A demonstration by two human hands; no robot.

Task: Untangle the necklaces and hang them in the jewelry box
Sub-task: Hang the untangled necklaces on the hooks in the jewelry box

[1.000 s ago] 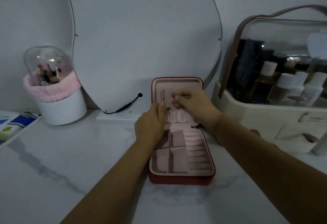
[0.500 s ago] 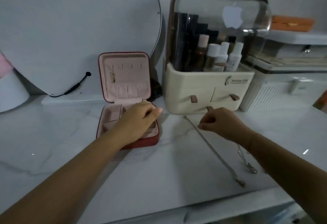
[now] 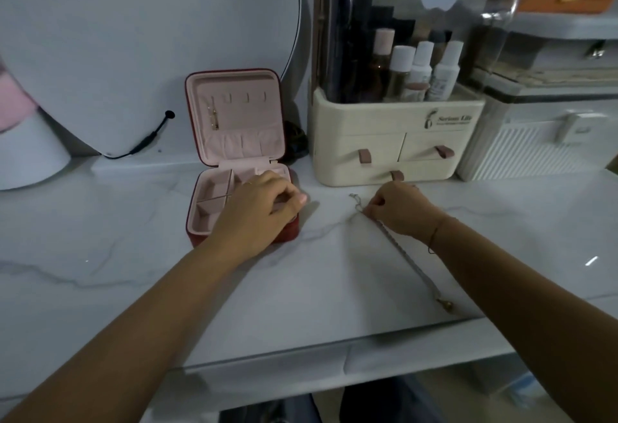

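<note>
so, the red jewelry box [image 3: 254, 118] sits open on the marble counter [image 3: 301, 289], lid standing up with its pink lining facing me. one thin chain [image 3: 213, 118] hangs from the leftmost hook inside the lid; the other hooks next to it look bare.

left hand [image 3: 261, 208] lies over the right side of the box's bottom tray, fingers loosely bent, thumb tip poking out past the box's right edge. can't see anything held in it, it just rests there.

right hand [image 3: 398, 212] is on the counter well to the right of the box, thumb and fingers pinched tight on the necklace [image 3: 406, 261] near its far end. a short bit of chain sticks out past the pinch toward the box side. the rest looks twisted like rope and lies flat on the marble, running away from the box toward the counter's front edge, ending in a small pendant [image 3: 446, 305].

other stuff: a cream cosmetic organizer [image 3: 384, 141] with a clear dome and bottles is right of the box, just behind the right hand. a big mirror [image 3: 150, 38] leans behind the box, with a black cable [image 3: 147, 141] plugged in left of the box.
</note>
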